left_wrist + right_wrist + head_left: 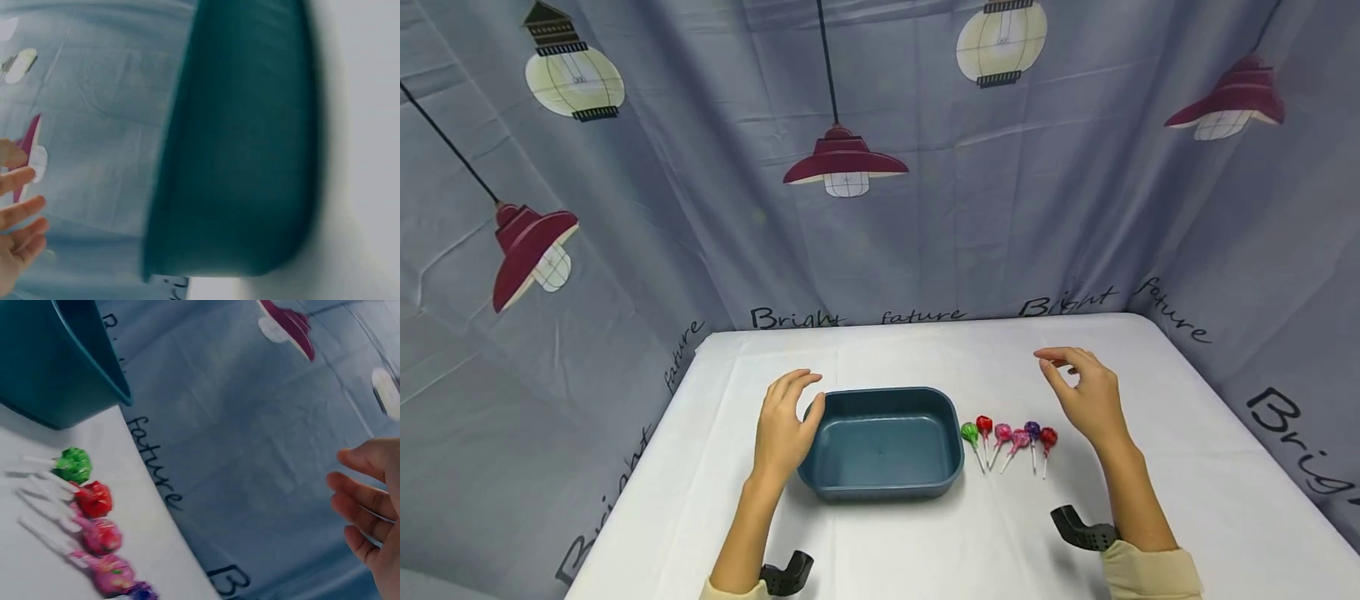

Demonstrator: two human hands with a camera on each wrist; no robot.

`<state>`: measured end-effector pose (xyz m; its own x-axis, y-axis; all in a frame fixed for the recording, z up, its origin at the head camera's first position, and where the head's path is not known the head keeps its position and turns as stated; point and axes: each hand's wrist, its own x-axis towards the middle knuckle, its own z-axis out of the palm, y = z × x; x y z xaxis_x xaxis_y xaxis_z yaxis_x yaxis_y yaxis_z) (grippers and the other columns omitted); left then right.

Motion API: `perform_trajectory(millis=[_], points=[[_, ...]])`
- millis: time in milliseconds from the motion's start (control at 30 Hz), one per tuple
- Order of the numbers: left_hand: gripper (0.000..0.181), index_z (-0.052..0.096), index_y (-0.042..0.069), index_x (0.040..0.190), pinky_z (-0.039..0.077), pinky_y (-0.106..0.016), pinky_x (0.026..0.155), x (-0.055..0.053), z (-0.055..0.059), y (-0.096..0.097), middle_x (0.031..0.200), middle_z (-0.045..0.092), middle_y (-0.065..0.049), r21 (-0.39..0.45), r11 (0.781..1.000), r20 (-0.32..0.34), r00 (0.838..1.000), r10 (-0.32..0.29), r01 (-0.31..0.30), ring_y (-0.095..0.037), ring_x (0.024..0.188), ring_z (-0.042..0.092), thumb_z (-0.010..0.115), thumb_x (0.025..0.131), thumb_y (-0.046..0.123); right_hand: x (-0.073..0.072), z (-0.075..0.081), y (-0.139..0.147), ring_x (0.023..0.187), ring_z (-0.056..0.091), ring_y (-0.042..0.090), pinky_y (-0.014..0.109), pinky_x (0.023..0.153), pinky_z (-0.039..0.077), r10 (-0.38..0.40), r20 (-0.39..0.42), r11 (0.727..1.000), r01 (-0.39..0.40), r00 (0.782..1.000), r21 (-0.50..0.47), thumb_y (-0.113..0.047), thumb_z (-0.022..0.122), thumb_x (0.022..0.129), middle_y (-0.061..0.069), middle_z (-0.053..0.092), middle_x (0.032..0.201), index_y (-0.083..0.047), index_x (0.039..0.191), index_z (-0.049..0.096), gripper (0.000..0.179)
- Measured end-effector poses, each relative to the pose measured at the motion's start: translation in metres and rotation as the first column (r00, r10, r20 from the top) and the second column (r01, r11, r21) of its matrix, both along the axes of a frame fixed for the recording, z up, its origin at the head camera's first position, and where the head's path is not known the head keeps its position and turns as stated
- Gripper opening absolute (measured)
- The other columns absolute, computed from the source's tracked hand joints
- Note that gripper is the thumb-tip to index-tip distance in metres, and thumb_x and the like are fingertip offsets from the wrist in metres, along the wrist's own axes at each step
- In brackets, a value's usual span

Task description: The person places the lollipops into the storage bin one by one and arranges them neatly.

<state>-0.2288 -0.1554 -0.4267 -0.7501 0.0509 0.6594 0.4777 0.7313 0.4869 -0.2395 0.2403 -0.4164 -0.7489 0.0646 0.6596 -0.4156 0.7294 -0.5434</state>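
A dark teal rectangular bin (880, 490) stands on the white table, open side up. Just right of it lies a row of several wrapped lollipops, among them a green lollipop (970, 432), a pink lollipop (1003, 432), a purple lollipop (1033, 431) and a red lollipop (1048, 437), sticks toward the person. My left hand (784, 427) hovers by the bin's left side, fingers loosely bent, holding nothing; its thumb overlaps the rim in the head view. Up and to the right of the lollipops hangs my right hand (1088, 398), fingers relaxed and nothing in them, also seen apart from the lollipops in the right wrist view.
A white cloth covers the table (895, 550). Behind and on both sides hangs a grey-blue curtain (880, 250) printed with lamps and lettering. Each wrist wears a black camera mount, such as the right mount (1084, 530).
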Motion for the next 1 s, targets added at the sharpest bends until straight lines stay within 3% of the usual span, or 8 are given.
perform_trajectory(millis=[167, 300, 467, 600, 667, 733, 833, 1000], points=[[0.025, 0.063, 0.009, 0.112, 0.041, -0.043, 0.092, 0.005, -0.020, -0.002, 0.119, 0.057, -0.006, 0.099, 0.995, -0.022, 1.000, -0.016, 0.018, -0.023, 0.112, 0.048, 0.060, 0.088, 0.014, 0.005, -0.021, 0.005, 0.074, 0.050, 0.004, 0.022, 0.064, 0.038, -0.038, 0.059, 0.988, 0.047, 0.998, -0.146, -0.015, 0.062, 0.088, 0.006, 0.067, 0.089, -0.008, 0.098, 0.070, 0.014], [0.027, 0.060, 0.008, 0.116, 0.041, -0.045, 0.093, 0.006, -0.037, -0.004, 0.120, 0.055, -0.007, 0.198, 0.980, -0.007, 1.000, -0.030, 0.031, -0.024, 0.113, 0.048, 0.057, 0.089, 0.011, 0.008, -0.039, 0.011, 0.071, 0.050, 0.000, 0.016, 0.063, 0.037, -0.069, 0.133, 0.962, 0.101, 0.989, -0.254, -0.018, 0.062, 0.089, 0.002, 0.067, 0.087, -0.008, 0.098, 0.070, 0.016], [0.029, 0.058, 0.006, 0.120, 0.042, -0.047, 0.089, 0.005, -0.060, -0.008, 0.121, 0.055, -0.010, 0.340, 0.940, 0.036, 0.999, -0.027, 0.013, -0.026, 0.114, 0.048, 0.055, 0.091, 0.008, 0.006, -0.070, 0.025, 0.071, 0.054, 0.002, 0.013, 0.060, 0.039, -0.032, 0.174, 0.923, 0.095, 0.984, -0.372, -0.020, 0.063, 0.089, -0.007, 0.066, 0.089, -0.005, 0.103, 0.069, 0.022], [0.030, 0.059, 0.006, 0.120, 0.043, -0.047, 0.088, 0.003, -0.076, -0.013, 0.121, 0.057, -0.010, 0.421, 0.907, 0.091, 0.996, -0.020, -0.021, -0.025, 0.114, 0.050, 0.056, 0.090, 0.005, 0.004, -0.096, 0.036, 0.071, 0.056, 0.000, 0.012, 0.057, 0.041, -0.002, 0.255, 0.902, 0.111, 0.967, -0.417, -0.026, 0.061, 0.089, -0.016, 0.063, 0.091, -0.008, 0.111, 0.065, 0.029], [0.032, 0.058, 0.006, 0.122, 0.042, -0.046, 0.090, 0.002, -0.082, -0.016, 0.123, 0.056, -0.010, 0.459, 0.888, 0.133, 0.990, -0.051, -0.016, -0.025, 0.116, 0.048, 0.055, 0.091, 0.005, 0.006, -0.102, 0.038, 0.071, 0.057, 0.002, 0.012, 0.055, 0.042, 0.014, 0.287, 0.898, 0.114, 0.958, -0.425, -0.025, 0.061, 0.090, -0.020, 0.061, 0.090, -0.006, 0.113, 0.063, 0.031], [0.033, 0.056, 0.005, 0.125, 0.040, -0.046, 0.093, 0.002, -0.084, -0.017, 0.127, 0.053, -0.011, 0.506, 0.862, 0.178, 0.979, -0.100, -0.003, -0.028, 0.119, 0.046, 0.053, 0.092, 0.005, 0.009, -0.103, 0.038, 0.070, 0.057, 0.003, 0.015, 0.052, 0.042, 0.032, 0.317, 0.903, 0.109, 0.948, -0.415, -0.023, 0.060, 0.090, -0.021, 0.059, 0.090, -0.002, 0.116, 0.060, 0.033], [0.035, 0.051, 0.003, 0.130, 0.040, -0.042, 0.096, 0.007, -0.077, -0.016, 0.133, 0.048, -0.014, 0.558, 0.830, 0.253, 0.953, -0.169, -0.001, -0.033, 0.121, 0.044, 0.049, 0.095, 0.007, 0.011, -0.103, 0.041, 0.069, 0.057, 0.006, 0.019, 0.049, 0.042, 0.084, 0.350, 0.915, 0.067, 0.933, -0.397, -0.019, 0.059, 0.091, -0.019, 0.060, 0.092, 0.002, 0.118, 0.057, 0.034], [0.038, 0.047, 0.001, 0.133, 0.041, -0.032, 0.097, 0.017, -0.066, -0.011, 0.137, 0.044, -0.015, 0.598, 0.801, 0.325, 0.918, -0.226, -0.015, -0.034, 0.122, 0.044, 0.046, 0.097, 0.010, 0.012, -0.107, 0.048, 0.074, 0.059, 0.010, 0.021, 0.054, 0.046, 0.094, 0.447, 0.953, 0.049, 0.890, -0.298, -0.026, 0.056, 0.093, 0.000, 0.062, 0.103, 0.000, 0.122, 0.056, 0.039]])
